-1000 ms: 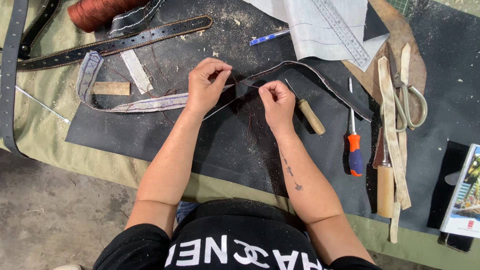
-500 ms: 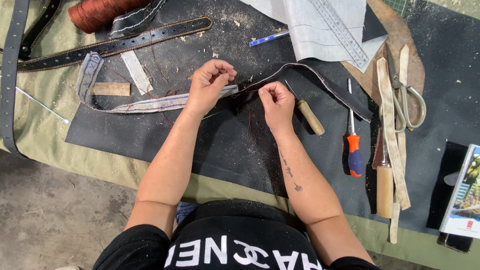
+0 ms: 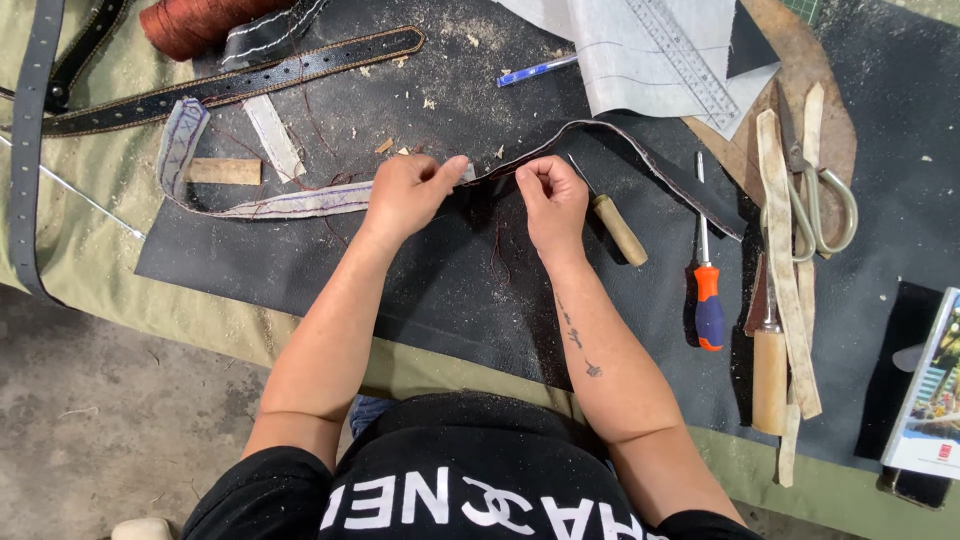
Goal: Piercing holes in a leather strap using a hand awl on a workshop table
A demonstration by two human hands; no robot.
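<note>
Both bare forearms reach forward from the torso and converge, elbows out, wrists close together. Left hand [image 3: 408,192] palm down, knuckles up, fingers curled, thumb and forefinger pinched at its right edge, pointing toward the other hand. Right hand [image 3: 552,198] just beside it, back of hand up, fingers folded in, thumb and forefinger tips pressed together at its upper left. Small gap between the two pinches. Right forearm shows small dark tattoo marks along its inner side. Both wrists roughly straight.
</note>
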